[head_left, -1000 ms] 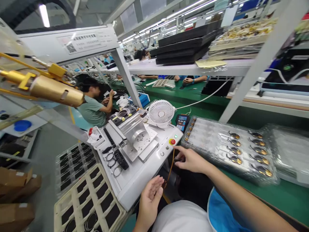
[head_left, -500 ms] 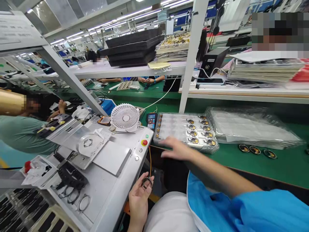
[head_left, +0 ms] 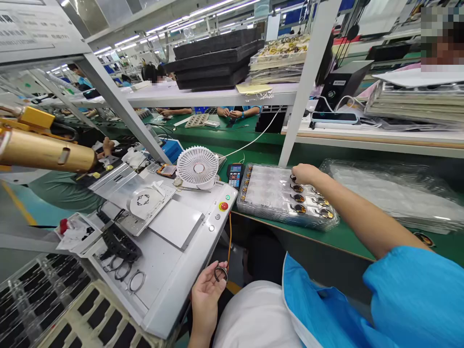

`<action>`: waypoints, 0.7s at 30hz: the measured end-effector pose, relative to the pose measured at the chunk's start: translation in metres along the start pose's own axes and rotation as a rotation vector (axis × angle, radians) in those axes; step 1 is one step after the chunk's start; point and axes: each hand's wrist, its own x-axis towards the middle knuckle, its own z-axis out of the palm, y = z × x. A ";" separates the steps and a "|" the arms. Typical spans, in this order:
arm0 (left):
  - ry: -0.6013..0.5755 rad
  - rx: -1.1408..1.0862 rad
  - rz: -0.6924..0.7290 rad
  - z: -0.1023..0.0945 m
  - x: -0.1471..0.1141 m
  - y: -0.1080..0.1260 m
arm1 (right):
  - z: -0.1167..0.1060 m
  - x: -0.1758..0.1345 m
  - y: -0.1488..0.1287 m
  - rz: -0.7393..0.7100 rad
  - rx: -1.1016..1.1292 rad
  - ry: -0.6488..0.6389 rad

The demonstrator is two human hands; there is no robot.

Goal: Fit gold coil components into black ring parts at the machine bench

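Observation:
Low in front of my body, my left hand (head_left: 208, 290) pinches a dark round ring (head_left: 220, 274), like a watch-case frame, between thumb and fingers. My right hand (head_left: 304, 174) reaches into a clear plastic tray (head_left: 253, 208), fingers bent down and pinched at a small dark round part in its upper middle; the fingers partly cover it. Other round parts with dark-and-orange faces and short tails, such as this disc (head_left: 299, 209), sit in rows in the tray. A whitish sheet (head_left: 266, 186) covers the tray's left side.
Left of me stands a white machine bench with a fan (head_left: 197, 166), a red button (head_left: 224, 206), a metal plate (head_left: 176, 222) and loose rings (head_left: 137, 281). A brass-coloured cylinder (head_left: 47, 150) juts in. Another clear tray (head_left: 391, 193) lies right. A shelf post (head_left: 306, 82) rises behind. Co-workers sit beyond.
My right hand has moved forward and right, from in front of the tray onto its round parts, and its fingers have closed. My left hand still holds the ring. The view has shifted.

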 end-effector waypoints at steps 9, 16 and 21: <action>-0.016 -0.054 -0.019 -0.009 0.003 -0.002 | 0.000 -0.002 0.004 -0.004 0.060 0.024; -0.064 -0.057 -0.014 -0.015 0.000 0.004 | 0.013 -0.044 -0.045 -0.088 0.499 0.231; -0.384 0.007 0.062 0.005 0.000 0.016 | 0.054 -0.115 -0.182 -0.634 1.464 -0.170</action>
